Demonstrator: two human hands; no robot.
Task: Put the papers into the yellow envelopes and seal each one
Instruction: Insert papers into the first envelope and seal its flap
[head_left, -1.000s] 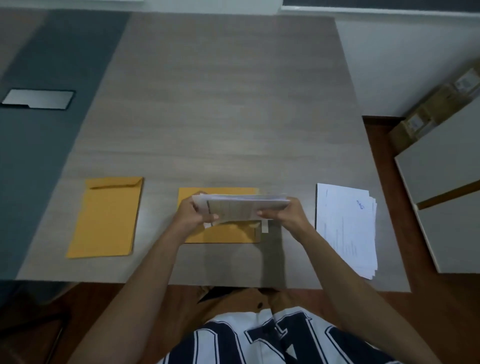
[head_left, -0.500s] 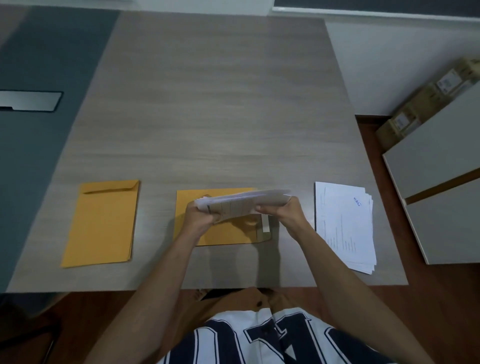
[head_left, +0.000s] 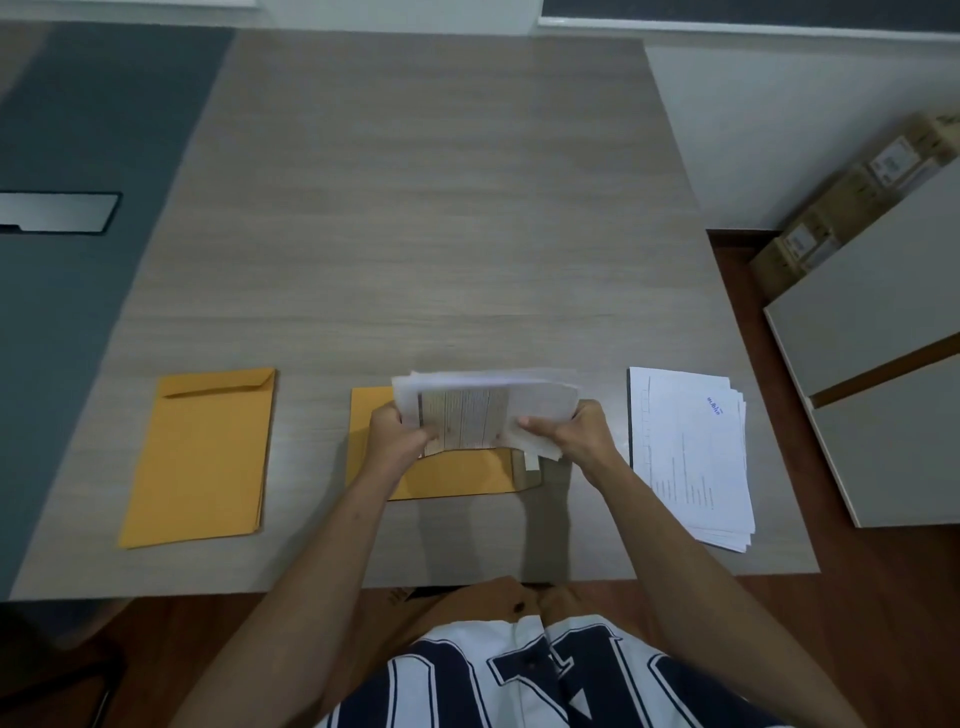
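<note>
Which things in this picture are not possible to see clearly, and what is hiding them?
- Middle envelope, head view: its far half is hidden behind the held papers and both hands.
- Held papers: the printed text is blurred, and the sheet count is unclear.
- Paper stack on the right: the print is too small to read.
- Left envelope: whether anything is inside cannot be told.
- Left hand and right hand: the fingers behind the sheets are hidden.

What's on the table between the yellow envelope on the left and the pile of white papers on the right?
In the head view, a second yellow envelope lies between them, its flap open; both hands hold a bundle of papers over it.
</note>
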